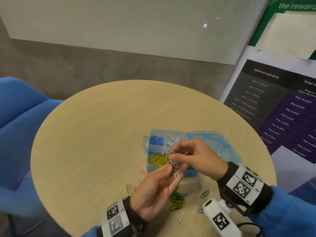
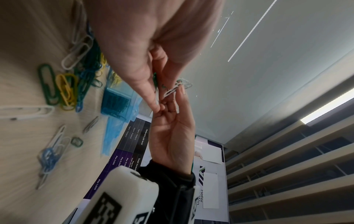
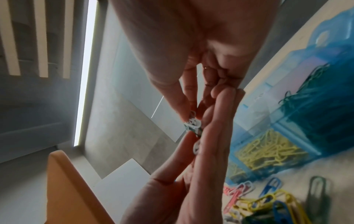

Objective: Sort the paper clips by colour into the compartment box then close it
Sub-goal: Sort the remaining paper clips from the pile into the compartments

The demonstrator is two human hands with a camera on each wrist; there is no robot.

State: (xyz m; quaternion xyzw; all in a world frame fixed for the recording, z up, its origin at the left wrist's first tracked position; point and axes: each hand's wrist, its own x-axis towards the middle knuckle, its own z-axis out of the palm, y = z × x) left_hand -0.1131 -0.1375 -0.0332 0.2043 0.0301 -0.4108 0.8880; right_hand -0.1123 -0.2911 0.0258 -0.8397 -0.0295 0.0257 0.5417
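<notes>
Pinching tangled white clips [image 1: 173, 163], both hands [image 1: 196, 157] hover above the compartment box's [image 1: 154, 165] near edge; loose clips [image 1: 177, 199] below.

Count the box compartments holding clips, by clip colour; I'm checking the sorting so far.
Blue clips: 1
White clips: 1
Yellow clips: 1
Green clips: 1, partly hidden in the head view
Total: 4

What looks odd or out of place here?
The white paper clips pinched between the left hand and right hand are linked in a tangle, with a green one caught in; unsorted clips still litter the table.
</notes>
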